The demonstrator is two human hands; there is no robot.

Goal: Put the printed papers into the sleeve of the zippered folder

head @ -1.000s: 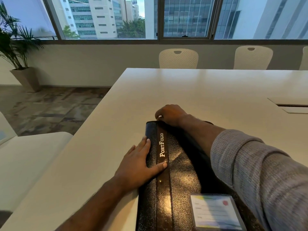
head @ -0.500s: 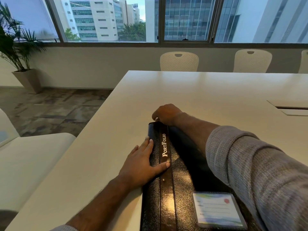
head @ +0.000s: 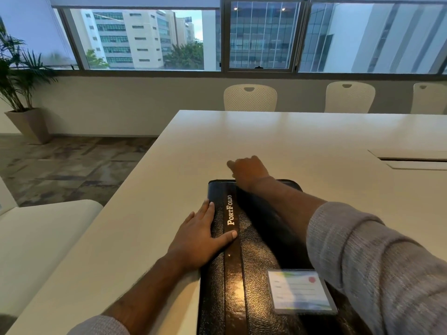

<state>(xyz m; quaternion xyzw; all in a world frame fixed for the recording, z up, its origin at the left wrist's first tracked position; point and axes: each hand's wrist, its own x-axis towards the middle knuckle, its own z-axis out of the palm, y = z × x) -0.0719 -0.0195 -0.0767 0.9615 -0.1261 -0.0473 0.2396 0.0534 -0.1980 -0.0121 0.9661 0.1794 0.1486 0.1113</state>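
Early stage: zippered folder (head: 251,262) lies closed on the tabletop (head: 290,141). My left hand (head: 200,235) is flat, released, pinning its spine. Right hand (head: 249,170) sits curled at the far edge; can't tell its grip. No papers visible; unzipping and sleeving remain.

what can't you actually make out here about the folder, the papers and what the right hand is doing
Head view only:
- Right hand fingertips: curled over the folder far edge and blurred, so whether it pinches a zipper pull cannot be told.
- Printed papers: none in sight.
- Folder's right side: hidden under the right forearm and sleeve.
- Folder's near end: cut off by the bottom edge.
- Label card text: too small to read.
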